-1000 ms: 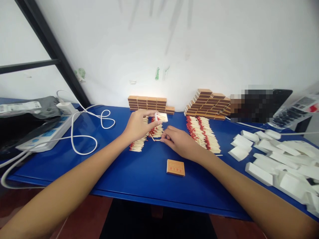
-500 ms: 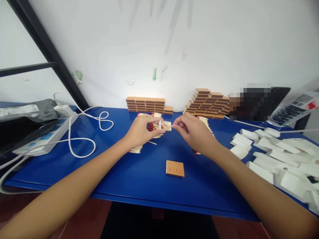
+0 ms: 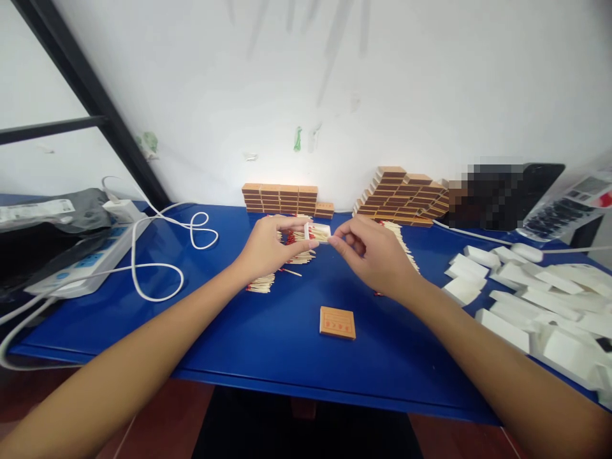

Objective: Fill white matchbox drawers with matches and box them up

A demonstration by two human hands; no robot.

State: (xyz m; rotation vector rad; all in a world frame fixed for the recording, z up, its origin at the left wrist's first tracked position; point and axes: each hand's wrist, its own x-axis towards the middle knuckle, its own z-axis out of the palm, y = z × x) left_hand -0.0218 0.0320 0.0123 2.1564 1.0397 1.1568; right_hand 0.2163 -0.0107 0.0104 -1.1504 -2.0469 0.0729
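My left hand (image 3: 275,247) grips the left end of a small white matchbox tray (image 3: 306,231) between thumb and fingers, above the table. Inside the tray lie several red-tipped matches (image 3: 318,233), heads to the left. My right hand (image 3: 370,252) is closed in a pinch at the tray's right end, fingertips touching it. Under and beside my left hand is a pile of loose matches (image 3: 301,257). More matches (image 3: 401,239) lie behind my right hand, partly hidden by it. A closed orange matchbox sleeve (image 3: 337,322) lies flat on the table in front of me.
Stacked matchboxes (image 3: 280,199) stand along the wall, with a taller stepped stack (image 3: 399,197) to the right. White empty trays (image 3: 540,299) are heaped at the right. A power strip (image 3: 90,268) and white cable (image 3: 157,296) occupy the left. A plastic bottle (image 3: 568,204) lies back right.
My right fingertips have come against the tray's right end, and the matches in the tray lie more evenly lengthwise. The tray has risen slightly in view.
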